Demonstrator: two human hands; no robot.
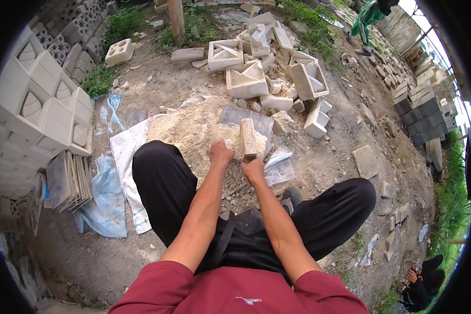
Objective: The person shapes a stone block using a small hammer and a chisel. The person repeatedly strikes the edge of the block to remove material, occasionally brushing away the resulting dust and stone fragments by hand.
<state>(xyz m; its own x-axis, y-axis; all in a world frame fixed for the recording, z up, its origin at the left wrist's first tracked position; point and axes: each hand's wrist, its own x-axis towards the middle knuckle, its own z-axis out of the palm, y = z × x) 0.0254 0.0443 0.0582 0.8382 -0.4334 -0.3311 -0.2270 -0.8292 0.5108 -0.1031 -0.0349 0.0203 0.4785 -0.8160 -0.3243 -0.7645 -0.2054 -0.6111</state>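
Note:
In front of me, my right hand [253,170] is closed round the near end of a thick wooden block [247,135], dusty and worn like a mallet head. Its far end rests over or just above a flat grey slab [235,114]; which of the two, I cannot tell. Just left of it, my left hand [221,153] has its fingers curled together at the edge of a heap of pale crushed stone [180,125]. Whatever those fingers hold, if anything, is hidden. The heap lies partly on a white woven sack [124,152].
Broken and whole pale cast blocks [246,79] are piled ahead. Patterned blocks [47,99] stand stacked at left, near leaning boards [70,180] and blue plastic sheeting [105,201]. Dark grey blocks [421,112] stand right. A person in green trousers [369,23] is far right; another [421,282] sits lower right.

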